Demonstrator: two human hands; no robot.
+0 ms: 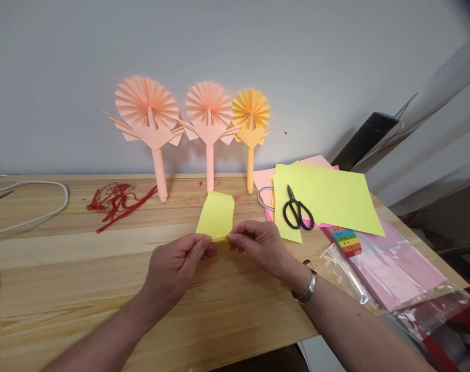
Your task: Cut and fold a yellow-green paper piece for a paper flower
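A small piece of yellow paper (215,216) stands curled up from the wooden tabletop (64,289). My left hand (176,268) pinches its lower left edge between thumb and fingers. My right hand (258,248) pinches the lower right edge in the same way, so the two hands nearly meet under the paper. Black-handled scissors (298,210) lie on a larger yellow sheet (328,199) to the right of my right hand. A silver bangle (308,283) circles my right wrist.
Several pleated paper fans on sticks (207,124) lean against the wall at the back. Tangled red thread (116,204) and a white cable (29,204) lie to the left. Pink paper in a clear plastic bag (393,268) and a rainbow-striped card (345,240) lie at the right, near the table edge.
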